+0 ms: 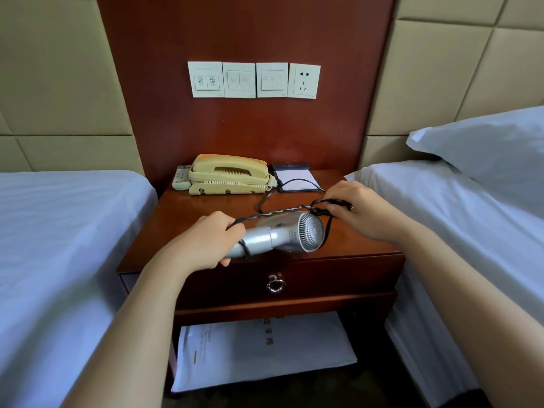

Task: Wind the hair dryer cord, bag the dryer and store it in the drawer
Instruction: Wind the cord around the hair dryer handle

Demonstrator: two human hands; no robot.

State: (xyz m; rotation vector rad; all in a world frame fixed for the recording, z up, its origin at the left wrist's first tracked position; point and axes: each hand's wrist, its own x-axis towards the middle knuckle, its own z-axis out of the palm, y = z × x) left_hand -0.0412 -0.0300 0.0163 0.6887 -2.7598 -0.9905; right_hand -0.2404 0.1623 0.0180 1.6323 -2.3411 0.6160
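Wooden nightstand (188, 207) between two beds (59, 225) holds a telephone (228, 175).

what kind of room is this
Most likely a twin hotel room: two white-sheeted beds flank a wooden nightstand holding a corded telephone, beneath a wall switch panel.

One hair dryer (290, 235) gripped between two hands, left hand (206, 241) and right hand (357, 214). One black cord (273, 214) strung from hand to hand. Beyond the hands: one telephone (228, 175), one remote (182, 178), one notepad (295, 178), four wall plates (254, 80). Below the hands: one drawer (294, 279). Outside each hand, one bed (59, 231), two altogether; one pillow (485, 148).
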